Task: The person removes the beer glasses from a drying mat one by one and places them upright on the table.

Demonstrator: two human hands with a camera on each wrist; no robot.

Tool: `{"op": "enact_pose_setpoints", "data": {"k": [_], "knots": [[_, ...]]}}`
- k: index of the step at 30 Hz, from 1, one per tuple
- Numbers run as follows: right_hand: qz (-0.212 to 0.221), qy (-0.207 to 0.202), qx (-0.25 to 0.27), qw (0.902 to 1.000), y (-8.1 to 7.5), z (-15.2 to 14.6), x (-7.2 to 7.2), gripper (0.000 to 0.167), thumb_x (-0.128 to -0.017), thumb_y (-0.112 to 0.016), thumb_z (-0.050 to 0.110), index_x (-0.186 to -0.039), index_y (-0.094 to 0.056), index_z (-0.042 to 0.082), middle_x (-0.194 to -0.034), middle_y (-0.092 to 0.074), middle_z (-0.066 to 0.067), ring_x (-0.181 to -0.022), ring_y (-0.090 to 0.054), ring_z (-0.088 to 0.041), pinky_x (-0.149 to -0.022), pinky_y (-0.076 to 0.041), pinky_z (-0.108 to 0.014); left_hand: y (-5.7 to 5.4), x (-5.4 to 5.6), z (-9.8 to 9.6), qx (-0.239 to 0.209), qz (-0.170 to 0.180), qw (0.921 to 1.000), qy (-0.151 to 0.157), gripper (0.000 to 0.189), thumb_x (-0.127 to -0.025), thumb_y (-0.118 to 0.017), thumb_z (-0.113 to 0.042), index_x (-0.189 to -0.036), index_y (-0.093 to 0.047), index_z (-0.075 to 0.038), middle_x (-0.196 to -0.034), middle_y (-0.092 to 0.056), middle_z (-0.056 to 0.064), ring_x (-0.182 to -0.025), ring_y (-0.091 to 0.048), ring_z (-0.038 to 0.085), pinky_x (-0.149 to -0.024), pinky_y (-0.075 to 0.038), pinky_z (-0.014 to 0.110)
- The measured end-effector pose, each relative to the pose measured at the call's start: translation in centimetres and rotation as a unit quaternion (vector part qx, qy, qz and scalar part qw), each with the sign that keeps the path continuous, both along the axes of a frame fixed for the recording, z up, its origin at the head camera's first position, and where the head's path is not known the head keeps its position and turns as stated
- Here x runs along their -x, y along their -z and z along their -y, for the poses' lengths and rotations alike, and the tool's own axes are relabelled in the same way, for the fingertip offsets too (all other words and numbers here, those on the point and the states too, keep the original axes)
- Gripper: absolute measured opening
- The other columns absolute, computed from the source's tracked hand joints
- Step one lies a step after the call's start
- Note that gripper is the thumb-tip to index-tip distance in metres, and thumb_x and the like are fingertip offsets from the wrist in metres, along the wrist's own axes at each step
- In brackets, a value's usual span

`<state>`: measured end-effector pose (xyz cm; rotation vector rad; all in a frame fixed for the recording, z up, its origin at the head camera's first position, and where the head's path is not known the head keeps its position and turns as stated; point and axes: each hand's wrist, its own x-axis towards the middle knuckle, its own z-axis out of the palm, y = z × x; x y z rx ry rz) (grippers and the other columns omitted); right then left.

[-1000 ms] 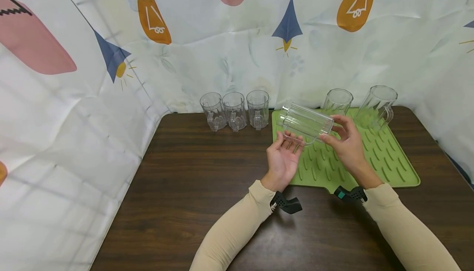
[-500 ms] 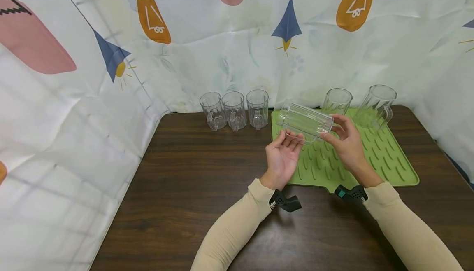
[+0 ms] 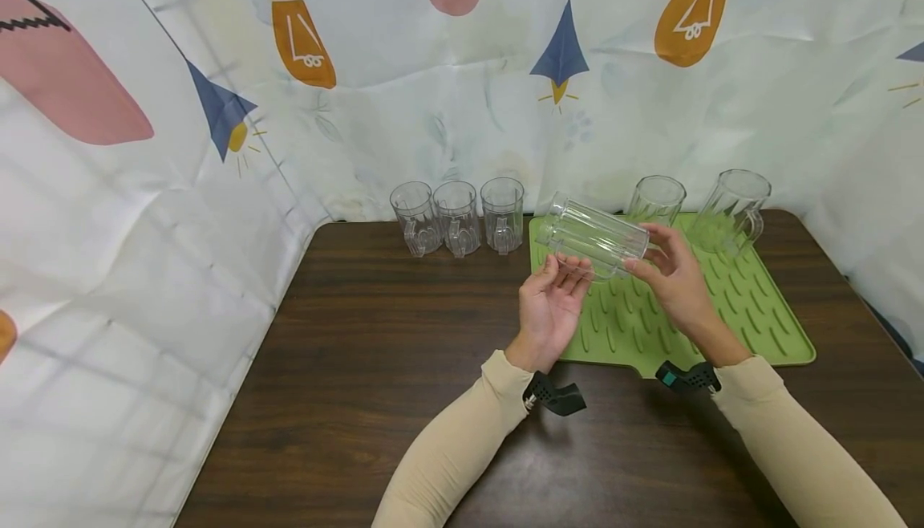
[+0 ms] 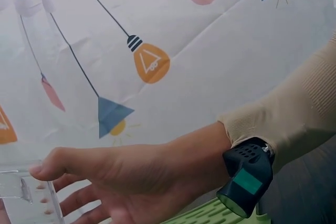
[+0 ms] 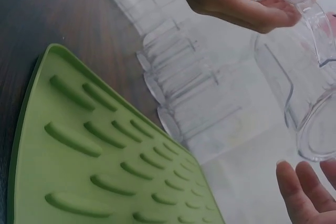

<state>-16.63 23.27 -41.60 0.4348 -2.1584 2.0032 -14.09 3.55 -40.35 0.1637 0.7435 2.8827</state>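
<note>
A clear glass mug is held tilted above the green draining mat, its left end higher than its right. My right hand grips the right end between thumb and fingers. Palm up, my left hand is under the mug's handle side. In the right wrist view, the left hand's thumb and fingers pinch the mug's handle, and right-hand fingertips show near the round end. The left wrist view has my right hand with its thumb on the glass.
Two more glass mugs stand on the mat's far part, a left one and a right one. Three glass mugs line the back edge of the dark wooden table. A patterned white curtain hangs behind.
Both hands keep hold of the mug in nearly the same place. The left hand's fingers shift slightly at the handle, and the view tips a little.
</note>
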Motion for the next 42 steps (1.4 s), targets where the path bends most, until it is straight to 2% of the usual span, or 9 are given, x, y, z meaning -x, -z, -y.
{"op": "enact_pose_setpoints", "data": {"k": [6,13,20,22,26,29,33,40,42], "knots": [[0.009,-0.01,-0.003,0.9999,-0.1,-0.7,-0.1,0.052,-0.103,-0.058,0.004,-0.15,-0.042,0.019,-0.135,-0.05,0.012,-0.115,-0.057,-0.004,-0.084,-0.053,-0.009,-0.2,-0.2,0.1,0.013,-0.017,0.9998,0.002,0.044,-0.113,-0.034,-0.018,-0.086,-0.069,-0.022,-0.087,-0.078,-0.011,-0.091,-0.075,0.005,-0.097,-0.059,0.025],[-0.026,-0.041,0.052,0.9975,0.4,-1.8,0.0,0.049,-0.103,-0.052,-0.002,-0.151,-0.042,0.003,-0.136,-0.053,0.004,-0.115,-0.06,-0.007,-0.086,-0.057,-0.015,-0.4,-0.2,0.4,0.034,-0.024,0.999,-0.013,0.038,-0.112,-0.04,-0.016,-0.086,-0.067,-0.02,-0.087,-0.078,-0.01,-0.091,-0.075,0.006,-0.095,-0.06,0.025],[-0.039,-0.043,0.06,0.9965,0.6,-3.7,-0.5,0.047,-0.104,-0.05,-0.005,-0.15,-0.043,0.002,-0.136,-0.058,0.003,-0.119,-0.066,-0.007,-0.089,-0.058,-0.015,-0.3,0.0,0.9,0.053,-0.044,0.9974,-0.024,0.033,-0.111,-0.044,-0.016,-0.088,-0.068,-0.02,-0.088,-0.078,-0.009,-0.091,-0.076,0.006,-0.095,-0.061,0.025],[-0.035,-0.036,0.039,0.998,0.6,-4.4,-0.7,0.047,-0.104,-0.051,-0.004,-0.15,-0.043,0.003,-0.135,-0.058,0.005,-0.118,-0.066,-0.003,-0.088,-0.058,-0.013,-0.3,0.0,1.0,0.058,-0.05,0.9968,-0.025,0.032,-0.111,-0.045,-0.016,-0.089,-0.068,-0.019,-0.088,-0.078,-0.009,-0.092,-0.076,0.006,-0.095,-0.061,0.025],[-0.03,-0.001,-0.06,0.9977,0.8,-5.9,-1.2,0.049,-0.104,-0.052,0.0,-0.151,-0.043,0.013,-0.135,-0.056,0.015,-0.117,-0.063,0.005,-0.088,-0.053,-0.007,-0.3,0.0,1.3,0.074,-0.062,0.995,-0.026,0.031,-0.11,-0.044,-0.014,-0.09,-0.068,-0.019,-0.089,-0.079,-0.009,-0.092,-0.076,0.006,-0.095,-0.061,0.025],[-0.033,0.027,-0.132,0.9903,0.9,-6.9,-1.6,0.051,-0.104,-0.053,0.002,-0.152,-0.043,0.017,-0.134,-0.054,0.023,-0.117,-0.059,0.009,-0.089,-0.049,-0.004,-0.4,0.0,1.5,0.088,-0.071,0.9933,-0.027,0.031,-0.11,-0.044,-0.013,-0.09,-0.067,-0.019,-0.089,-0.079,-0.008,-0.092,-0.076,0.006,-0.094,-0.061,0.025],[-0.031,0.047,-0.19,0.9802,0.8,-8.0,-2.1,0.053,-0.105,-0.056,0.006,-0.155,-0.041,0.014,-0.137,-0.051,0.025,-0.118,-0.055,0.014,-0.09,-0.045,-0.001,-0.5,0.0,1.8,0.106,-0.078,0.9908,-0.03,0.03,-0.11,-0.045,-0.011,-0.09,-0.067,-0.019,-0.09,-0.079,-0.009,-0.092,-0.076,0.006,-0.094,-0.061,0.024],[-0.014,0.079,-0.321,0.9436,0.5,-9.6,-2.7,0.06,-0.106,-0.061,0.027,-0.161,-0.037,0.024,-0.157,-0.048,-0.016,-0.118,-0.037,0.028,-0.088,-0.036,0.003,-0.5,0.0,2.4,0.125,-0.095,0.9871,-0.032,0.028,-0.109,-0.049,-0.013,-0.091,-0.07,-0.019,-0.091,-0.08,-0.007,-0.092,-0.076,0.007,-0.093,-0.061,0.024],[-0.011,0.078,-0.343,0.9361,0.5,-10.0,-2.9,0.063,-0.105,-0.062,0.028,-0.162,-0.035,0.024,-0.157,-0.046,-0.024,-0.129,-0.047,0.012,-0.101,-0.045,-0.014,-0.5,0.0,2.6,0.129,-0.102,0.9859,-0.032,0.024,-0.107,-0.054,-0.016,-0.091,-0.071,-0.018,-0.092,-0.08,-0.006,-0.093,-0.076,0.007,-0.093,-0.062,0.025]]}}
